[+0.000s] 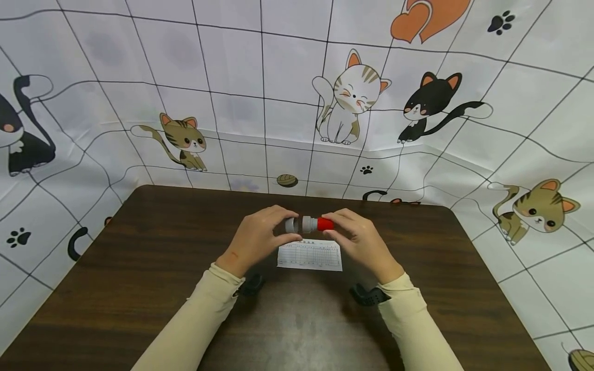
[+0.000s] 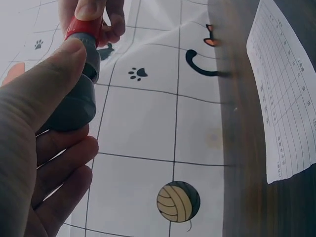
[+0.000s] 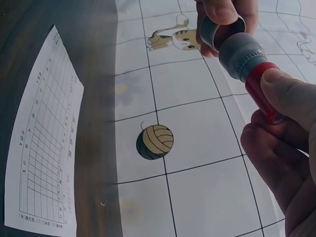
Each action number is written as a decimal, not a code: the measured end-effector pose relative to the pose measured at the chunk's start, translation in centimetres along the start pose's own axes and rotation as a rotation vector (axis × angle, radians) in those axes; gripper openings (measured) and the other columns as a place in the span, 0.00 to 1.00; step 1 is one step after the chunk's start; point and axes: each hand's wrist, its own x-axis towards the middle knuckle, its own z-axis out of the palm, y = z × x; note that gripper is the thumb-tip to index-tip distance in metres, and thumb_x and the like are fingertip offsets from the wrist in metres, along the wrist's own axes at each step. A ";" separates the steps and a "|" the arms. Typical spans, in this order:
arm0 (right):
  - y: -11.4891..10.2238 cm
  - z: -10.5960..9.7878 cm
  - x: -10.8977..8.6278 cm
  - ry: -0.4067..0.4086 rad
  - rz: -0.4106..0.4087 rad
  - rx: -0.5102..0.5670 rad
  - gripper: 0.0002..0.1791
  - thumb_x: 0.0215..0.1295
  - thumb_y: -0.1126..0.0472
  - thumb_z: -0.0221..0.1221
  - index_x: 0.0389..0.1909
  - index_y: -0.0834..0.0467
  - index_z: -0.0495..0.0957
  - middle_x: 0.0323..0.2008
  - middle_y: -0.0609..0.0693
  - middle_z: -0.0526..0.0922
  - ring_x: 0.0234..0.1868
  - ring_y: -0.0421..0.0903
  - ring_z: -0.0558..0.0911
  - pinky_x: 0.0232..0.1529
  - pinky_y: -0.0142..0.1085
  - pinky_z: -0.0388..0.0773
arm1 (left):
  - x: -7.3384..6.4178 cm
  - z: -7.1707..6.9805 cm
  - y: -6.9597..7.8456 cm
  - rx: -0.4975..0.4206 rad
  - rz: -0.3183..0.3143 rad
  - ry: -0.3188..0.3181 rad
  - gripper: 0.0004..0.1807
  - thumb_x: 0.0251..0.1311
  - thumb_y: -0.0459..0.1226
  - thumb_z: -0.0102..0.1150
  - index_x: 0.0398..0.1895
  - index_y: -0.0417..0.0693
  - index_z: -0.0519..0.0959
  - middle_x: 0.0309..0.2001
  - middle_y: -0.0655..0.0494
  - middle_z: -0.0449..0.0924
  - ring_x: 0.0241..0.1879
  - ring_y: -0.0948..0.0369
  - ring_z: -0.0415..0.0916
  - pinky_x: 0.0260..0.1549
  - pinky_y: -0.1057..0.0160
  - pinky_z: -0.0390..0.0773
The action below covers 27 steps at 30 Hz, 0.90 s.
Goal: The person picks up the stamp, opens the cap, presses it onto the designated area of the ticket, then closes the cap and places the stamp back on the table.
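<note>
Above the table, my left hand [image 1: 255, 237] pinches a hollow grey cap [image 1: 291, 225] between thumb and fingers. Facing it, my right hand [image 1: 362, 239] grips the red handle of what looks like a round hand stamp [image 1: 310, 224]. In the right wrist view, the stamp [image 3: 259, 89] has a grey head with a ribbed collar, and the cap [image 3: 209, 33] shows its open mouth beside that head. A small gap parts cap and stamp in the head view. Behind and below both hands lies a white printed form [image 1: 310, 256] with ruled columns.
The dark brown wooden table [image 1: 153, 268] ends at a back edge just beyond the hands. A white sheet [image 1: 232, 108] with cat drawings and grid lines hangs behind it and along the sides. Dark bands [image 1: 368, 295] are on both wrists.
</note>
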 end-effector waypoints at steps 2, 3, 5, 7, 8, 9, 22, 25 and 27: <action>0.1 -0.1 0.0 -0.001 0.006 -0.002 0.21 0.58 0.69 0.74 0.54 0.62 0.85 0.46 0.51 0.86 0.39 0.44 0.83 0.35 0.36 0.83 | 0.0 0.0 -0.1 -0.001 -0.013 0.007 0.27 0.54 0.48 0.79 0.54 0.44 0.85 0.49 0.52 0.87 0.46 0.58 0.86 0.48 0.58 0.86; 0.1 -0.2 0.0 -0.003 0.009 0.001 0.21 0.58 0.68 0.74 0.54 0.62 0.85 0.46 0.51 0.86 0.39 0.44 0.83 0.35 0.36 0.84 | 0.0 0.0 -0.2 -0.002 -0.019 0.011 0.27 0.54 0.48 0.79 0.54 0.44 0.85 0.50 0.52 0.87 0.47 0.57 0.86 0.49 0.58 0.85; 0.2 -0.2 0.0 -0.006 0.010 0.006 0.21 0.59 0.68 0.74 0.54 0.62 0.85 0.46 0.52 0.86 0.40 0.45 0.84 0.37 0.38 0.85 | 0.0 0.0 -0.3 -0.005 -0.032 0.018 0.28 0.54 0.48 0.79 0.55 0.44 0.85 0.51 0.51 0.87 0.48 0.57 0.86 0.49 0.57 0.85; 0.4 -0.3 -0.1 -0.006 0.013 0.001 0.21 0.59 0.68 0.74 0.54 0.62 0.85 0.46 0.52 0.86 0.41 0.45 0.84 0.39 0.39 0.86 | 0.0 -0.1 -0.4 -0.013 -0.043 0.026 0.28 0.54 0.47 0.79 0.56 0.44 0.84 0.51 0.51 0.87 0.48 0.56 0.86 0.48 0.57 0.86; 0.5 -0.3 -0.1 -0.005 0.017 -0.003 0.21 0.59 0.68 0.74 0.54 0.62 0.85 0.46 0.52 0.86 0.42 0.46 0.84 0.39 0.40 0.86 | 0.0 -0.1 -0.4 -0.014 -0.046 0.030 0.28 0.54 0.47 0.79 0.56 0.44 0.84 0.51 0.51 0.87 0.48 0.56 0.86 0.48 0.56 0.86; 0.6 -0.3 -0.1 -0.004 0.021 -0.008 0.21 0.59 0.68 0.74 0.54 0.62 0.85 0.46 0.52 0.86 0.42 0.46 0.84 0.40 0.40 0.86 | 0.0 -0.1 -0.5 -0.016 -0.049 0.032 0.28 0.54 0.47 0.79 0.56 0.44 0.84 0.51 0.51 0.87 0.48 0.56 0.86 0.48 0.56 0.86; 1.3 -0.2 -0.2 0.044 0.042 -0.041 0.19 0.55 0.70 0.75 0.49 0.62 0.87 0.43 0.51 0.86 0.41 0.46 0.84 0.37 0.38 0.83 | 0.0 -0.5 -1.0 -0.039 -0.103 0.057 0.27 0.56 0.43 0.78 0.58 0.44 0.82 0.51 0.50 0.87 0.47 0.56 0.85 0.49 0.53 0.85; 1.5 -0.1 -0.2 0.061 0.047 -0.042 0.18 0.55 0.70 0.75 0.48 0.62 0.87 0.42 0.51 0.86 0.39 0.47 0.84 0.37 0.38 0.83 | -0.1 -0.6 -1.0 -0.042 -0.144 0.037 0.27 0.57 0.43 0.77 0.59 0.44 0.82 0.50 0.50 0.88 0.44 0.56 0.86 0.46 0.53 0.86; 1.5 -0.1 -0.2 0.059 0.059 -0.040 0.17 0.56 0.70 0.75 0.48 0.62 0.86 0.42 0.51 0.86 0.39 0.46 0.84 0.37 0.39 0.83 | -0.2 -0.6 -1.1 -0.051 -0.182 0.024 0.28 0.56 0.44 0.77 0.59 0.44 0.81 0.47 0.51 0.88 0.40 0.57 0.85 0.43 0.54 0.86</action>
